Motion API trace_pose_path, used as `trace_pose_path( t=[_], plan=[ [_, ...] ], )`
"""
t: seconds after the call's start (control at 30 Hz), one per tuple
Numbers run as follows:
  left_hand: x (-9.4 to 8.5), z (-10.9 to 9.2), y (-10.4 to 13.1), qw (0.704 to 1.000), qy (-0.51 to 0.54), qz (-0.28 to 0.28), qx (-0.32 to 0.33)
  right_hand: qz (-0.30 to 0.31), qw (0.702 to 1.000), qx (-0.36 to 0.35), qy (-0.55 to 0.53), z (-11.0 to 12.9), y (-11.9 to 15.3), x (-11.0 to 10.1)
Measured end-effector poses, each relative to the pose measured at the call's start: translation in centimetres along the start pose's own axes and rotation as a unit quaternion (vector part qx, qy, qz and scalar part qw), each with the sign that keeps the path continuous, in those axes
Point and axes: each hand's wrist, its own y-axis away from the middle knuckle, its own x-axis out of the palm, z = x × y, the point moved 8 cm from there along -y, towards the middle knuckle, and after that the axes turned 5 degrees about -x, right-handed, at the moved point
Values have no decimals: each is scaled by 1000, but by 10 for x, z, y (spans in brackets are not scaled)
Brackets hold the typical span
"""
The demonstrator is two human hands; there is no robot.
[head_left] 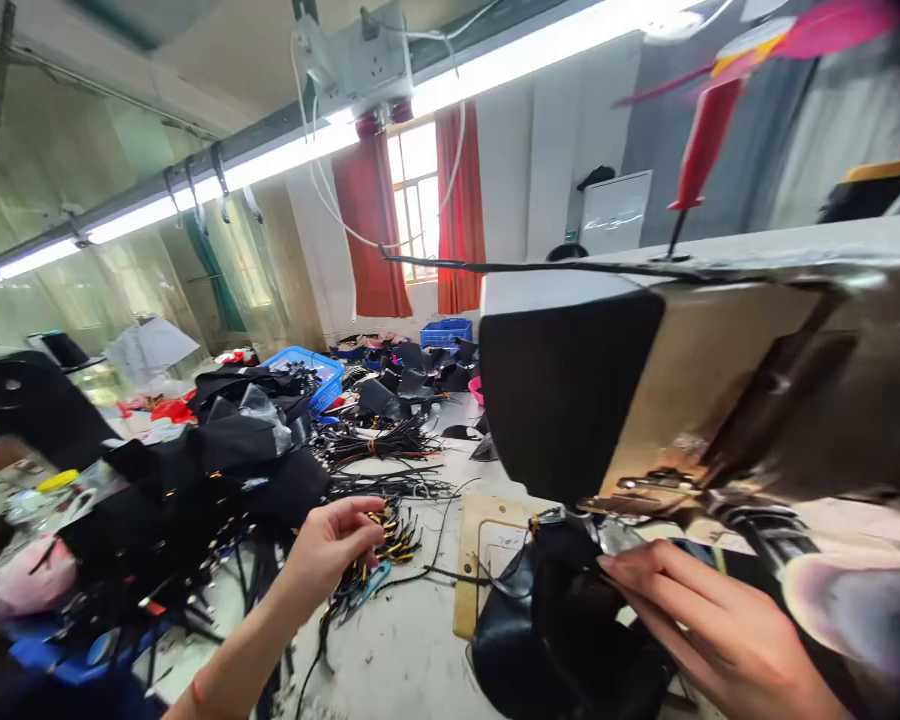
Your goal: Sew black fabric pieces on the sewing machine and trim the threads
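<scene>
My left hand hovers over a bundle of thin cords with yellow and black ends. Its thumb and forefinger are apart, with nothing visible between them. At the sewing machine, my right hand pinches the edge of a black piece of material, partly shiny and leather-like, which lies below the machine's head. The fingers there are pressed together, and the hand hides part of the piece. Beside the cord bundle, near my left hand, are small blue-handled snips.
A heap of black sewn pieces covers the left side. Farther back are a bundle of black cords, a blue basket and a blue crate. A red-handled screwdriver stands upright on the machine. A tube light hangs overhead.
</scene>
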Motion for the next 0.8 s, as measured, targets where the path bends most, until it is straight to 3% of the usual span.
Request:
trace_pose_path(
  t=[0.13, 0.23, 0.37, 0.8],
  plan=[
    [76, -20, 16, 986, 99, 102, -83, 38, 999, 4, -13, -1, 9, 7],
    [104, -21, 23, 970, 151, 138, -134, 40, 999, 19, -8, -3, 14, 9],
    [118, -15, 23, 949, 211, 157, -174, 46, 999, 20, -9, -2, 13, 10],
    [129, -9, 15, 947, 213, 171, -170, 20, 1000, 3, -5, 7, 0, 1]
  ],
)
